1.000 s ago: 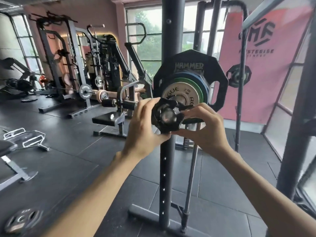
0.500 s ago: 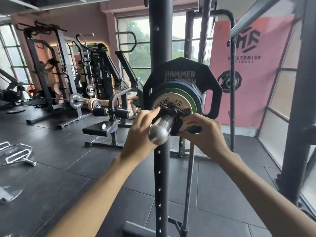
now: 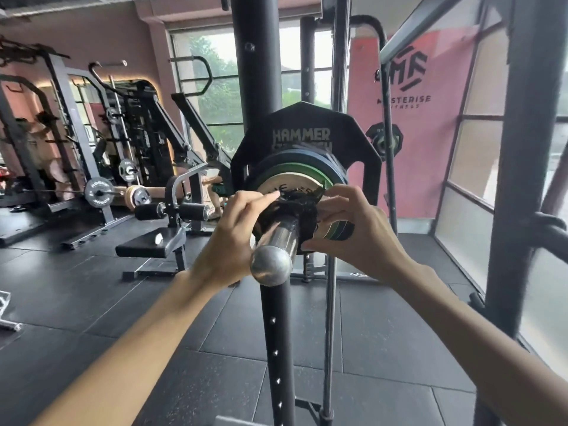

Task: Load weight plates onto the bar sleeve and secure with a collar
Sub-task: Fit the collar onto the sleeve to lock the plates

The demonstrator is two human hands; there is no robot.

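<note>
Black plastic clamp collar (image 3: 292, 207): pinching it from both sides with left hand (image 3: 227, 241) and right hand (image 3: 353, 238), seating it on chrome bar sleeve (image 3: 278, 241) against white round plate (image 3: 289, 187); likely needing latch closed next.

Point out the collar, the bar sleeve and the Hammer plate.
collar (image 3: 295, 207), head view, black body.
bar sleeve (image 3: 271, 265), head view, rounded chrome end.
Hammer plate (image 3: 302, 118), head view, upper face above lettering.
</note>
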